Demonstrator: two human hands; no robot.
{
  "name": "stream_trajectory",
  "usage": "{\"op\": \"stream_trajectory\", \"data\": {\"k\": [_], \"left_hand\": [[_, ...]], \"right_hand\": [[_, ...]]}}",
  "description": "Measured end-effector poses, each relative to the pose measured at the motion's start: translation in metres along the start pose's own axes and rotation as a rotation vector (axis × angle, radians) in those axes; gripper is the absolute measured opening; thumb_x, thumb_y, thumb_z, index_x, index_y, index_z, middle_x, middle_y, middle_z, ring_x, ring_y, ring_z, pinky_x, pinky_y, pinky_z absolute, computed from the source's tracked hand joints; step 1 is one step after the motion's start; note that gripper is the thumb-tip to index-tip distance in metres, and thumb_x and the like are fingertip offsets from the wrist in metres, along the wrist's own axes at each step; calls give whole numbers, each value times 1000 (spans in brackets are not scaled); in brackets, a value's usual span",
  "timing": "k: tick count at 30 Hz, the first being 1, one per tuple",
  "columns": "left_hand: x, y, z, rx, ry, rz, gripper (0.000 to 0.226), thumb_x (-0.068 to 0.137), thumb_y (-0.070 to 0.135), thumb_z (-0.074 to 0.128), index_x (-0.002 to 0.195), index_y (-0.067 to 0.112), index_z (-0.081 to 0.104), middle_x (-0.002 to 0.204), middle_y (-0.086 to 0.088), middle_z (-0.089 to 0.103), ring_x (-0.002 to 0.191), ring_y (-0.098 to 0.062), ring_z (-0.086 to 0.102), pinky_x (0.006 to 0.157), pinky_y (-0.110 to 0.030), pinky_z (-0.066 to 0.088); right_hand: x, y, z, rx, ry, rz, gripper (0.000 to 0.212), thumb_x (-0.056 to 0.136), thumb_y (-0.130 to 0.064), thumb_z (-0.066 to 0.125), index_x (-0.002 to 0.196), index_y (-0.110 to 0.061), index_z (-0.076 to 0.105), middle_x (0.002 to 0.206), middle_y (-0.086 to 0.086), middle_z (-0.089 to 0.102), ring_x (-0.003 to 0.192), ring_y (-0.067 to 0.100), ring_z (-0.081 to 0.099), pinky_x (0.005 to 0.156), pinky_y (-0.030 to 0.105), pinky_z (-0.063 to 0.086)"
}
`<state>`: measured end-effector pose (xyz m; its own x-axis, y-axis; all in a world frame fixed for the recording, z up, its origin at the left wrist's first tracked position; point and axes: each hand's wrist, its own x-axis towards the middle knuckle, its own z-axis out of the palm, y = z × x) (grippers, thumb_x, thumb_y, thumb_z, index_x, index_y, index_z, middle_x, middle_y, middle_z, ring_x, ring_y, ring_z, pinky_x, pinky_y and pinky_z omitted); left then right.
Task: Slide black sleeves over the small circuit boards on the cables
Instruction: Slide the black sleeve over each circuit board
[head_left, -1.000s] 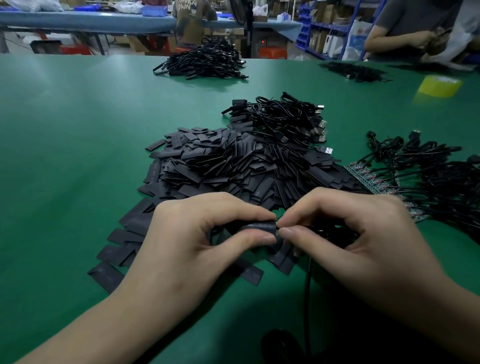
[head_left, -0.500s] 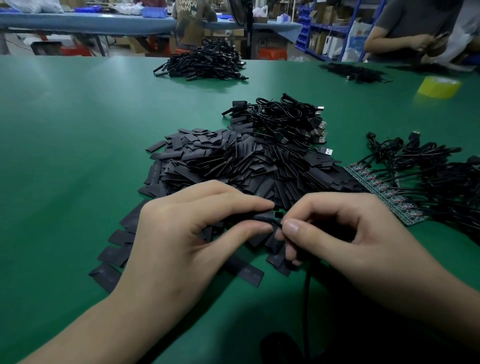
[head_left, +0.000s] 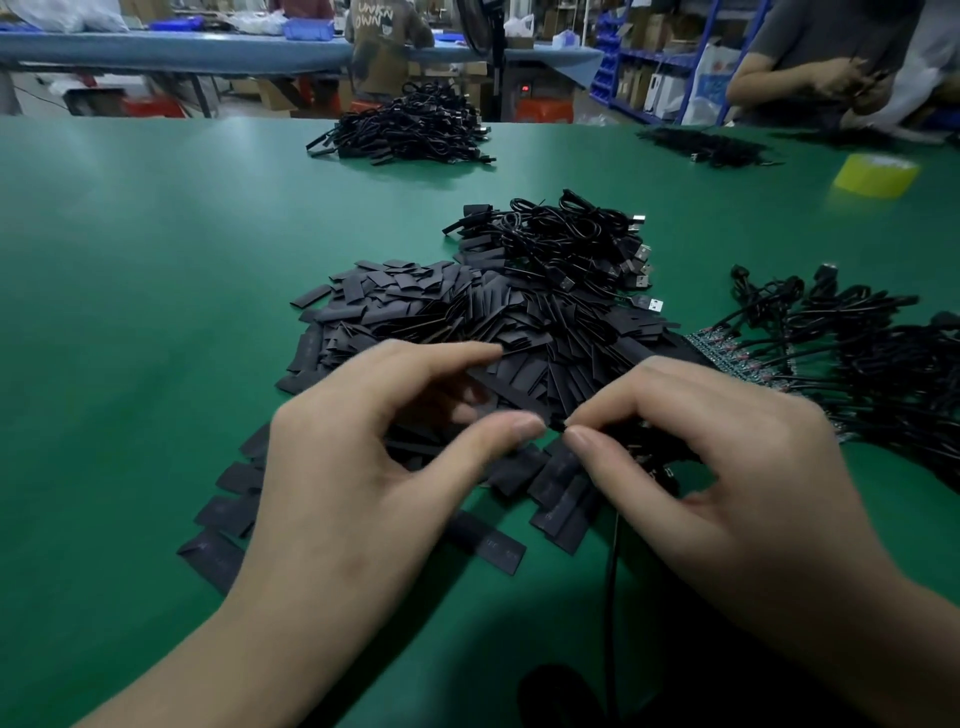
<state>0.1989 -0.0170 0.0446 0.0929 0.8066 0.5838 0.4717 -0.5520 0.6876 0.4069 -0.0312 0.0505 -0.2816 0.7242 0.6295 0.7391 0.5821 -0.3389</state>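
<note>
While the right hand is still pinching the cable, the left hand is opening its fingers and letting go, so this sleeve looks done.

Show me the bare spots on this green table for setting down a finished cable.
Widest bare stretch: the table's left side, beside the sleeve pile. Another band lies between that pile and the far cable heap. Crowded: the right, with cable bundles, and around the left hand and right hand.
</note>
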Motion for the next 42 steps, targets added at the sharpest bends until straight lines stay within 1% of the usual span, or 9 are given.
{"op": "stream_trajectory", "data": {"k": [4,7,10,14,22,32,36,39,42], "left_hand": [[0,2,3,-3,-57,17,59,70,53,79,124,31,69,95,15,70,94,-4,69,86,-14,51],[1,2,2,-4,-65,30,61,69,52,80,123,28,70,99,13,71,98,-6,68,89,-16,50],[2,4,1,7,-64,62,57,71,51,79,121,25,71,101,11,72,99,-8,69,90,-19,52],[1,6,-1,25,-56,87,52,76,46,79,121,24,70,102,10,72,100,-9,69,91,-21,52],[1,5,-2,78,-52,129,46,77,40,80,117,18,73,101,9,72,95,-8,69,88,-15,48],[1,4,-3,84,-78,150,45,77,42,79,115,18,74,99,8,72,88,-11,69,85,-18,50],[1,0,-2,55,-59,140,43,78,41,81,115,21,73,99,8,73,91,-10,70,85,-18,51],[3,-5,-3,15,-24,111,45,80,44,77,119,24,71,97,8,73,95,-11,70,88,-19,51],[4,-11,-5,-35,24,33,50,77,49,76,123,31,69,95,9,73,94,-10,71,89,-19,52]], "right_hand": [[-1,-1,1,-6,3,-22,10,95,-29,67,87,-25,72,80,-11,67,72,14,65,59,39,50],[-1,-2,2,14,-12,-39,10,95,-26,66,87,-23,72,84,-12,66,77,12,64,63,38,50],[0,-1,2,97,-45,-27,8,94,-21,66,90,-21,73,90,-12,62,85,10,62,73,29,48],[1,0,-1,287,-119,75,11,91,-20,67,91,-30,72,94,-13,61,94,10,64,78,16,45],[3,0,-1,364,-171,101,12,91,-20,67,91,-30,73,92,-15,66,94,11,67,79,22,49],[3,-1,-5,329,-143,79,12,90,-17,67,97,-25,73,90,-12,68,92,8,67,78,19,48],[2,2,-2,298,-195,54,9,89,-28,68,98,-29,70,91,-13,67,93,7,67,79,20,49],[3,6,0,204,-225,52,18,85,-38,71,103,-36,67,94,-17,65,97,5,65,81,23,49],[4,10,-2,105,-283,36,19,86,-50,63,102,-40,62,93,-22,62,94,0,62,80,22,47]]}}
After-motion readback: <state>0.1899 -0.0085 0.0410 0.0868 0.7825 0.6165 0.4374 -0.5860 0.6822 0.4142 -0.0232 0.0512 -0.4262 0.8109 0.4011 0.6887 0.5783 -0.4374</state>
